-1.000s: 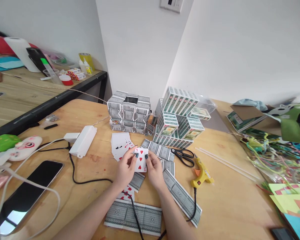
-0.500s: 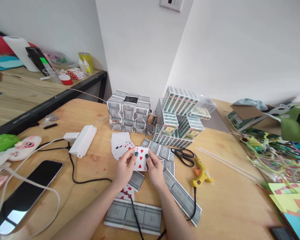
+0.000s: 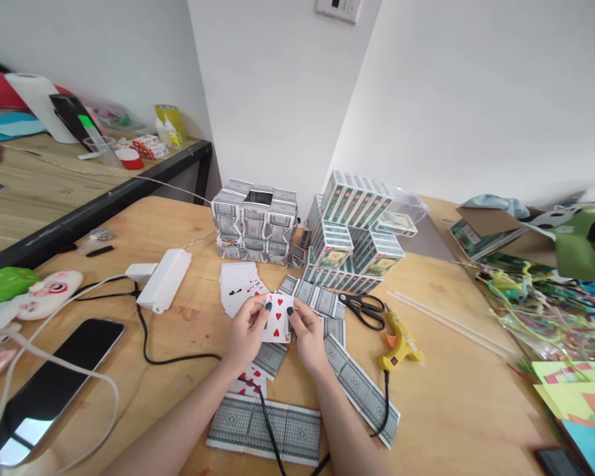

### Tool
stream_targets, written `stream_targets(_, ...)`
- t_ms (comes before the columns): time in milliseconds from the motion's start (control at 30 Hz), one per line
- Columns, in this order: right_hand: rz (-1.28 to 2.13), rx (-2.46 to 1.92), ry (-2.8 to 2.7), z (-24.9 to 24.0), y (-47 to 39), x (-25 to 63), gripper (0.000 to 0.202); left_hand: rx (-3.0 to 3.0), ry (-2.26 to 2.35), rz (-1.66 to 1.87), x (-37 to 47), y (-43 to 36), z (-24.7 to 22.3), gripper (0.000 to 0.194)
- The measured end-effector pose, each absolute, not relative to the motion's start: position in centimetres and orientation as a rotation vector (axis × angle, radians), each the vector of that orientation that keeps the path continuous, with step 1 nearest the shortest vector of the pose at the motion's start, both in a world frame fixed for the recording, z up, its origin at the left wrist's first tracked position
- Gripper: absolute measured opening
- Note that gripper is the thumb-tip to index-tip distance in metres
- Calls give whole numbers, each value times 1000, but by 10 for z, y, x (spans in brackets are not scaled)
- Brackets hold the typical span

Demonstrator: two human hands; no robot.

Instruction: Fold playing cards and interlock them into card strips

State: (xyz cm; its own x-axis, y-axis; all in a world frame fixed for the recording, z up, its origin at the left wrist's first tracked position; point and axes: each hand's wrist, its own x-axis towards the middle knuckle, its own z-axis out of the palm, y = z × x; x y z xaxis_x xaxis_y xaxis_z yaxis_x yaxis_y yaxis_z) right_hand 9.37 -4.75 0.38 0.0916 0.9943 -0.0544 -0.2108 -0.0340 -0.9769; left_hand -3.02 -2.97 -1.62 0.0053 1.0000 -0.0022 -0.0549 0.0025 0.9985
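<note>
Desk (image 3: 451, 396) of light wood stretches under the left grip (image 3: 245, 336) and the right grip (image 3: 308, 336). Beyond the right grip we see a stepped stack of green-and-white boxes (image 3: 333, 241). Beside this stack, beyond the left grip, there stands a block built of patterned cards (image 3: 255, 228), with a rectangular opening in its top. On the left, well apart from the left grip, we notice a dark phone (image 3: 49, 396). Nearer to us than both grips lies a row of grey card backs (image 3: 250, 428). To the right of the right grip, and slantwise, there is a second row of card backs (image 3: 359, 383). Further to the right we find a yellow glue gun (image 3: 399, 344), and black scissors (image 3: 364, 309) lie just beside its nozzle. Face-up cards (image 3: 235, 287) are spread just beyond the left grip. Smallest is the three of hearts (image 3: 277, 317), which we see between the two grips, its face toward us. The left grip pinches its left edge and the right grip its right edge, so both are narrow. We cannot tell whether another card is behind it.
</note>
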Motion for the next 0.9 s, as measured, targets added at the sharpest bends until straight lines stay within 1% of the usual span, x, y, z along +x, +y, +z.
stream_targets(200, 1293, -1116, -924, -1, -48, 95, 28, 1048, 1059, 1215, -29, -29, -18, 23)
stream_targets(467, 1346, -1129, -913, -6, -48, 94, 19, 1068, 1110, 1173, -30, -29, -14, 20)
stream_targets(900, 1293, -1184, -937, -4, -46, 96, 16, 1106, 1087, 1131, -29, -30, -13, 15)
